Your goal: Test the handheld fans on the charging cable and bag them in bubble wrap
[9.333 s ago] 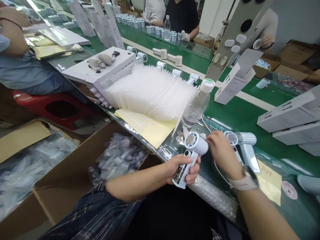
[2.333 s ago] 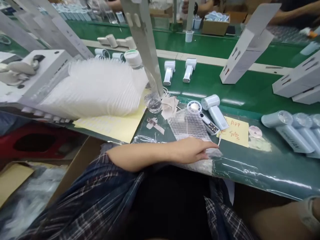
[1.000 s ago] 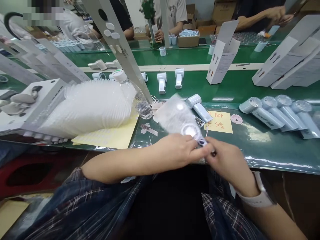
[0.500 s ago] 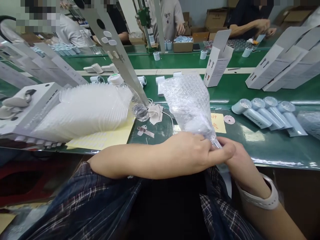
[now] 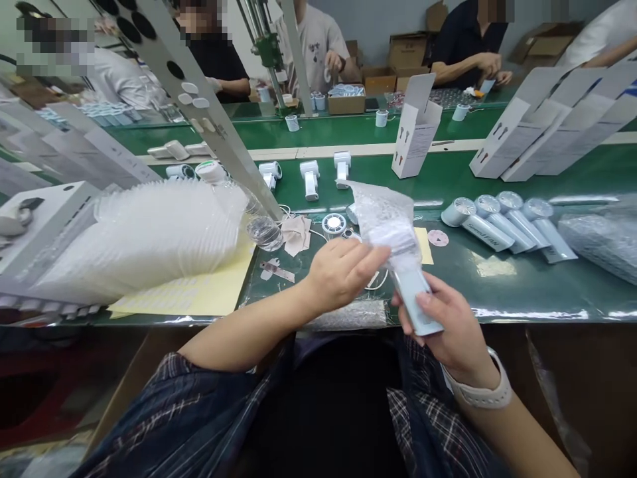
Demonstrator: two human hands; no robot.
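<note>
A light-blue handheld fan is in my right hand, whose fingers and thumb wrap round the lower end of its handle. Over the fan's upper part sits a clear bubble-wrap bag, which hides the head. My left hand reaches in from the left, its fingers closed at the bag's side near the handle. Behind that hand a round white-and-blue fan head lies on the table, partly covered. A strip of bubble wrap lies along the front edge, under the left forearm.
Several light-blue fans lie in a row at right, near more bubble wrap. White stacked sleeves fill the left side. A slanted metal post stands by a bottle. Open white boxes stand on the green belt; co-workers sit beyond.
My hands have moved apart, the left one going left. The bag has come down and the fan's handle now shows below it. Fans on the belt behind have come into view.
</note>
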